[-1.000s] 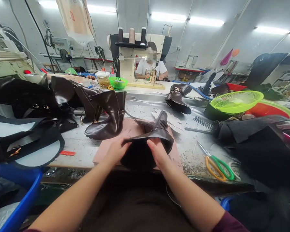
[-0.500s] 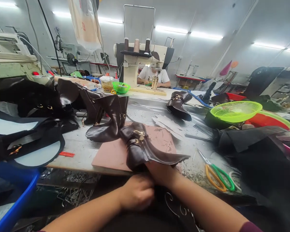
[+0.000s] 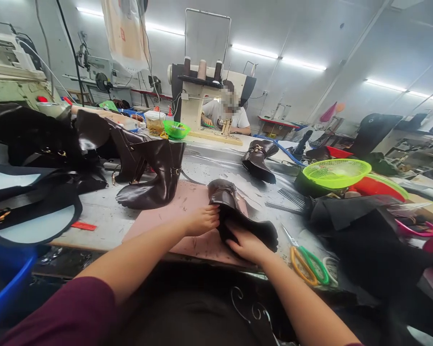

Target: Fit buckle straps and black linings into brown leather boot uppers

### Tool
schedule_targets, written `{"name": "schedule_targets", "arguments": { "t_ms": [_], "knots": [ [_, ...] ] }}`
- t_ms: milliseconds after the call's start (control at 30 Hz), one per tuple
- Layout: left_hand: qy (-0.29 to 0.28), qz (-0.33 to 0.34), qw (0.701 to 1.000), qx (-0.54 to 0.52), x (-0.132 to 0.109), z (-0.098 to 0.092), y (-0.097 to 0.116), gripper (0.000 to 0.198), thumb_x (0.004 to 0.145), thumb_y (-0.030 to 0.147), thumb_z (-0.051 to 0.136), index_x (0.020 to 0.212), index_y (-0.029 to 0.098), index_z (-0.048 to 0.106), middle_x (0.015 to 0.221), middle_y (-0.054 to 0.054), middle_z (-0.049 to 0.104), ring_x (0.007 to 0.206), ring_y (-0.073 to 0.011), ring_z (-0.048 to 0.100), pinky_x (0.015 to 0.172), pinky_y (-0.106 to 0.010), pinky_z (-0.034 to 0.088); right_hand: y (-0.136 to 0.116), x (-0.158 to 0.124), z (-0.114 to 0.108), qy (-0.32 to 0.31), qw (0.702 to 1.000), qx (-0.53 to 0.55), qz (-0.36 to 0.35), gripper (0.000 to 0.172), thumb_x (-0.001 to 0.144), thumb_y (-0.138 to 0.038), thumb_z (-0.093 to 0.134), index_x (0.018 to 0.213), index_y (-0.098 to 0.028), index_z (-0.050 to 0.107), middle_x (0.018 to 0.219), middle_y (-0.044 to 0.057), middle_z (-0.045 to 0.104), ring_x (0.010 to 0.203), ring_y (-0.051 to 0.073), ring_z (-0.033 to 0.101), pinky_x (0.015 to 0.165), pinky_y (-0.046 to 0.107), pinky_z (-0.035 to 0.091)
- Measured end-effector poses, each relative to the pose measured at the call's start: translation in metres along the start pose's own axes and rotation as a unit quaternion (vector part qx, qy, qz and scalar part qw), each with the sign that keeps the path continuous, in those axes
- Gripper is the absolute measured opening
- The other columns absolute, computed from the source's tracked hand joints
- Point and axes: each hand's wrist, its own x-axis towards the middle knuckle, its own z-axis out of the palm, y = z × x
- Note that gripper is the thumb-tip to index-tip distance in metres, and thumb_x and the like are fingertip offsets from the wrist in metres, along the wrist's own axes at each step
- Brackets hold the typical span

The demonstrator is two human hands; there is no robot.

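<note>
A dark brown leather boot upper [image 3: 222,192] lies tilted over a pink board [image 3: 180,197], its open underside turned toward me. My left hand [image 3: 204,221] is closed on the near left edge of this boot upper, fingers curled at the rim. My right hand [image 3: 245,242] reaches into the opening from the near side and grips the boot upper, with part of its fingers hidden in the dark inside. Just left of it stands another brown boot upper [image 3: 162,173] with a gold buckle. A third boot upper [image 3: 258,161] rests farther back.
Scissors [image 3: 306,264] with orange and green handles lie at the right. Dark material [image 3: 361,235] and a yellow-green basket [image 3: 335,173] are beyond. More leather uppers [image 3: 90,137] are piled left, above a blue bin [image 3: 10,283]. A person [image 3: 240,117] sits behind a sewing machine [image 3: 191,105].
My left hand has risen from below the table edge to the boot upper's rim. The boot upper has turned, so its buckle faces away and its open underside shows.
</note>
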Motion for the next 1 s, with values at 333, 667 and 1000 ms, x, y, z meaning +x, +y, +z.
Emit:
{"name": "schedule_targets", "arguments": {
  "t_ms": [333, 667, 1000],
  "knots": [
    [-0.010, 0.019, 0.999, -0.028, 0.002, -0.005, 0.038, 0.022, 0.085, 0.015, 0.040, 0.084, 0.020, 0.062, 0.087, -0.005, 0.066, 0.079, -0.0168, 0.058, 0.091, -0.040, 0.042, 0.005, 0.000, -0.002, 0.163, 0.983, 0.064, 0.062, 0.024, 0.075, -0.020, 0.045, 0.088, -0.015, 0.065, 0.086, 0.010, 0.070, 0.078, 0.023, 0.065, 0.072, 0.034, 0.049],
    [-0.090, -0.199, 0.972, -0.087, 0.001, 0.006, 0.039, 0.017, 0.076, 0.026, 0.054, 0.081, 0.011, 0.062, 0.071, -0.009, 0.066, 0.074, -0.0233, 0.062, 0.090, -0.047, 0.040, -0.021, 0.008, 0.027, 0.270, 0.953, 0.097, 0.095, 0.036, 0.078, -0.031, 0.042, 0.100, -0.009, 0.061, 0.093, 0.014, 0.068, 0.083, 0.025, 0.064, 0.072, 0.033, 0.051],
    [-0.093, -0.328, 0.897, -0.281, 0.007, 0.009, 0.055, 0.030, 0.070, 0.021, 0.057, 0.097, 0.009, 0.061, 0.107, -0.016, 0.062, 0.107, -0.0295, 0.053, 0.098, -0.043, 0.034, -0.024, 0.002, 0.037, 0.288, 0.957, 0.041, -0.002, 0.041, 0.082, -0.017, 0.032, 0.116, -0.008, 0.054, 0.110, 0.015, 0.063, 0.104, 0.024, 0.058, 0.090, 0.039, 0.047]
  ]
}}
